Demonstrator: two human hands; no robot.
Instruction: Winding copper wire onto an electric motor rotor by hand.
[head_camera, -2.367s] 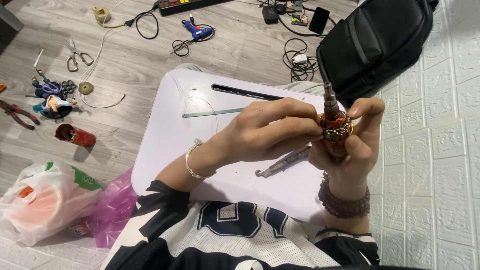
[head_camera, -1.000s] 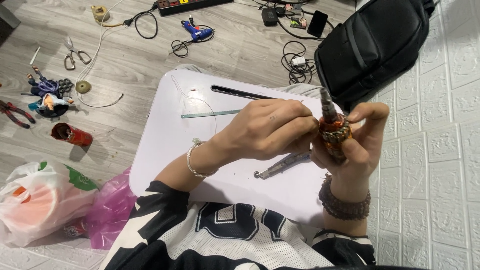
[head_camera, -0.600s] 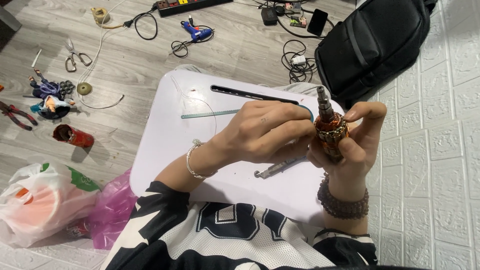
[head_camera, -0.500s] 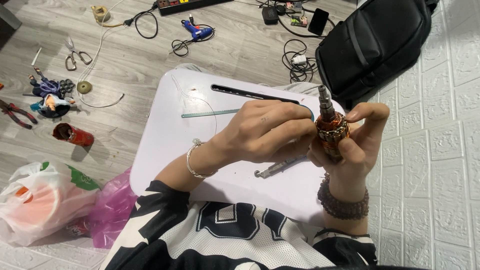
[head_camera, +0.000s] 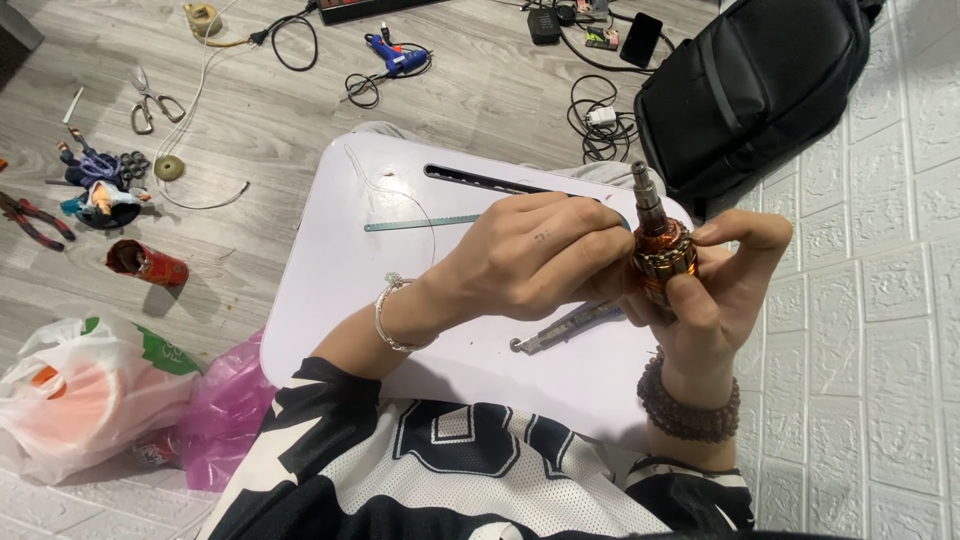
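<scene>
Bags sit at the lower left of the frame: a white plastic bag (head_camera: 85, 395) holding something orange I can't make out, and a pink plastic bag (head_camera: 222, 420) just beside it, its contents hidden. Above them on the grey floor (head_camera: 250, 110) lies a red can (head_camera: 146, 263) on its side, then pliers (head_camera: 30, 220) at the far left edge, a small figurine (head_camera: 97, 190), and scissors (head_camera: 148, 98) near the upper left. A blue glue gun (head_camera: 398, 58) with its cord lies at top centre.

In the middle is my white table (head_camera: 350, 290), with a thin metal strip (head_camera: 420, 222) lying across it and a metal tool (head_camera: 560, 328) resting below my hands.

My left hand (head_camera: 530, 262) is curled, fingertips pinched in against the motor rotor (head_camera: 660, 258), right of centre. Whether it grips something fine there I cannot tell. My right hand (head_camera: 720, 290) is closed around the rotor from the right, holding it nearly upright above the table's right edge, its steel shaft pointing up and copper windings showing between my fingers.

A black backpack (head_camera: 760, 85) fills the upper right, closed, against the white brick wall (head_camera: 890, 300).
</scene>
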